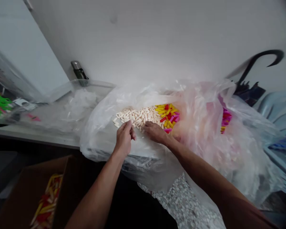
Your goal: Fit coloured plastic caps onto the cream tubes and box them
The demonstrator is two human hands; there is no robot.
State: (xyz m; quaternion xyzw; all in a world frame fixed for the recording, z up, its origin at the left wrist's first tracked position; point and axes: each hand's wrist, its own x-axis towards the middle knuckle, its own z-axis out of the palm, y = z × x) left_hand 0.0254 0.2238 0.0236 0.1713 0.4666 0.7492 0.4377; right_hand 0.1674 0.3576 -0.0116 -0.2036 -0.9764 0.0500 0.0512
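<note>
A spread of small cream-white tubular pieces [139,117] lies on clear plastic sheeting over the table. Beside it on the right are yellow, red and pink pieces [168,115] of similar shape. At the near edge of the white pieces, my left hand [125,136] is closed, its fingers curled inward; whatever it may hold is hidden. My right hand [154,131] reaches in from the right, fingers bent together against the nearest white pieces. Its fingertips are partly concealed, so I cannot make out what is between them.
A large clear plastic bag [205,143] bulges at the right, with pink and yellow pieces [226,119] inside. A cardboard box [16,197] of coloured pieces stands low left. A thermos [78,70], an umbrella handle [255,58] and a light-blue plastic chair [280,103] are around the table.
</note>
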